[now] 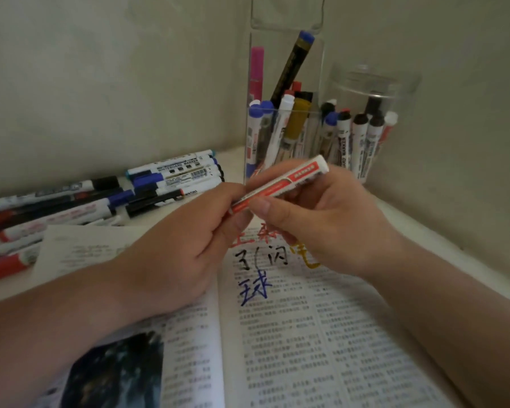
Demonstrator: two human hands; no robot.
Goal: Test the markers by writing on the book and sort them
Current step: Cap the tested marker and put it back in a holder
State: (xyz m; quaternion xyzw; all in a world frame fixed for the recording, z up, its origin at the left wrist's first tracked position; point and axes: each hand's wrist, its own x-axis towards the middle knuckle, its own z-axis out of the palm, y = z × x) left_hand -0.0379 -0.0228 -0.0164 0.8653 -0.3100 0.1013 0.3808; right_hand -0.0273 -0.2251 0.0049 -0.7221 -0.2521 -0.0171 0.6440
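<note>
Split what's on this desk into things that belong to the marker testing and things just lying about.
Job: red-and-white marker, gripped by left hand and right hand; open book; pile of markers; tall clear holder and round jar, both holding markers.
Lying about: printed sheet left of the book.

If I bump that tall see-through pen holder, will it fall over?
It might. The tall clear holder looks narrow for its height, and the black marker leans high inside, so a push near the top could tip it. Its smooth walls look stiff, probably a bit slippery to grab.
</note>
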